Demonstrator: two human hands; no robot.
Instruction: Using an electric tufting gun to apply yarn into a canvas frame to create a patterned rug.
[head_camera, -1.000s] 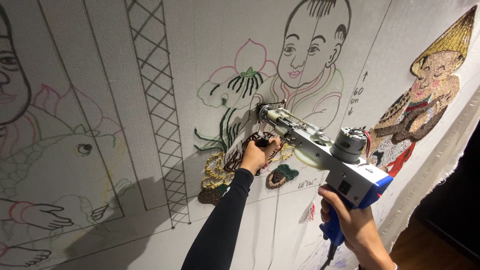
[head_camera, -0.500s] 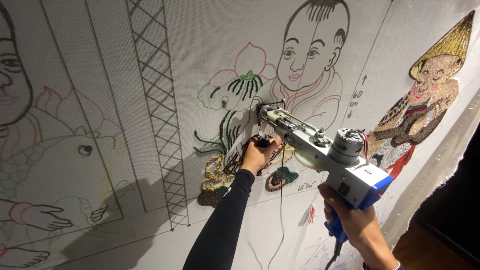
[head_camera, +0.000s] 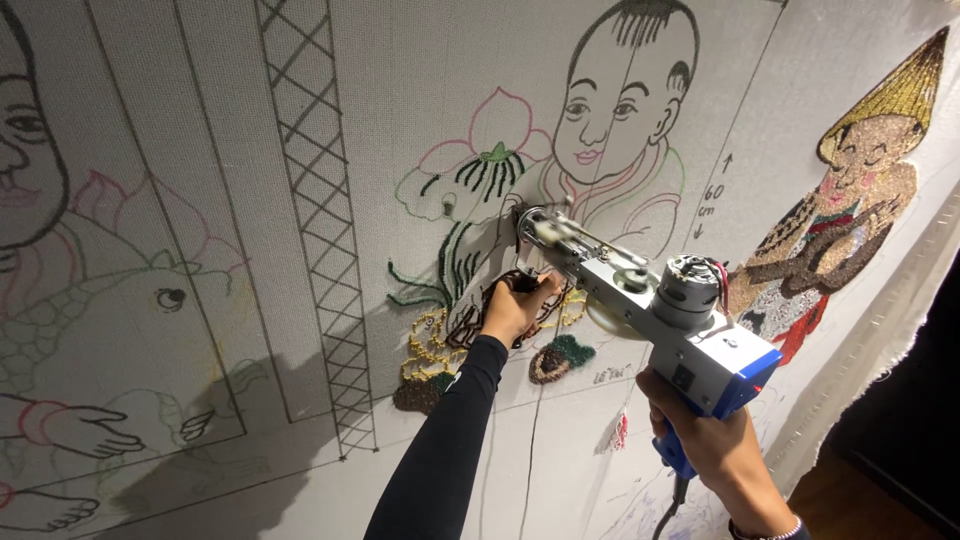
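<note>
Gripping the blue rear handle in the right hand (head_camera: 715, 440) and the front grip in the left hand (head_camera: 515, 308), the person pressed the tufting gun (head_camera: 650, 300) against the stretched cloth (head_camera: 420, 90) — a slip could likely have torn the weave or strayed off the drawn lines.

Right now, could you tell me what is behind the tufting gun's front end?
The tufting gun points at the stretched cloth, at outlined stems beside the drawn child. The left hand grips its front handle; the needle's contact point is hidden.

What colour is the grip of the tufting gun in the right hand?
Blue: the tufting gun has a blue grip below its silver body, in the head view.
</note>
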